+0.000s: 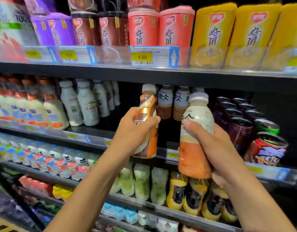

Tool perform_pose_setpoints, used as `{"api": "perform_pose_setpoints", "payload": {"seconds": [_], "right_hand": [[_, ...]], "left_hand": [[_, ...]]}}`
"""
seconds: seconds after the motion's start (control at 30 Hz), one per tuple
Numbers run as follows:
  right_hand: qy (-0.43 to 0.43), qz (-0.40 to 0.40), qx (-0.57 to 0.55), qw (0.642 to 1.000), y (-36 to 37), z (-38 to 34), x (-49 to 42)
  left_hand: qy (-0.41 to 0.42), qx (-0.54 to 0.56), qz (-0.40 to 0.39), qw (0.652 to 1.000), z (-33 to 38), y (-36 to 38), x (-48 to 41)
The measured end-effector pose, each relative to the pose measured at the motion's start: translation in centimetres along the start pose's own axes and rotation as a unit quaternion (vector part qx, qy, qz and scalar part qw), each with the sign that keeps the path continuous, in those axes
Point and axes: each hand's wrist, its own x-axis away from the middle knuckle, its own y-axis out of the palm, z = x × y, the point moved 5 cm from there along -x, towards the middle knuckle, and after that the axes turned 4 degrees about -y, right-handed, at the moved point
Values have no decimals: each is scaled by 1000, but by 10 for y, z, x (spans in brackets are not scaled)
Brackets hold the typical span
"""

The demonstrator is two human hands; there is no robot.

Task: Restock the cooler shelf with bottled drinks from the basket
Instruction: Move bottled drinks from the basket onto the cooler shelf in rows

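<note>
Two bottles are up, one in each hand. The left hand (136,129) grips a brown-and-orange bottle (147,104) around its middle. The right hand (209,144) grips a white-and-orange bottle (197,114), thumb across the label. Both bottles are held just in front of the cooler shelf (94,130). Between the hands, further back, two shelved bottles (165,101) stand side by side.

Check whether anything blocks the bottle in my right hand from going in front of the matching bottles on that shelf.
Nothing visible does. The shelf space before the matching bottles looks bare. The right hand holds the white bottle just outside it; the left hand holds a brown bottle further left.
</note>
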Motion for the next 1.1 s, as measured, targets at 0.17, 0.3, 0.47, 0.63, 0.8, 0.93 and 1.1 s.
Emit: {"api": "perform_pose_setpoints", "payload": {"seconds": [0.17,0.3,0.47,0.63,0.8,0.93,1.1], "right_hand": [[34,43,17,998,11,8,-41],[33,120,-6,992,13,10,-74],[-40,181,11,983,13,9,-115],[-33,229,110,967,-10,21,-145],[-16,228,144,963,-26,27,-168],[5,230,156,961,-32,36,-183],[34,249,168,953,-33,48,-199]], "left_hand": [[-40,-39,-12,998,-12,-14,-59],[-25,-52,8,998,-15,-13,-107],[43,-85,-8,995,-14,-8,-158],[62,-72,-29,995,-38,1,-208],[22,-55,1,998,-72,6,-246],[16,-40,15,999,-83,4,-269],[21,-51,1,998,-91,1,-295]]}}
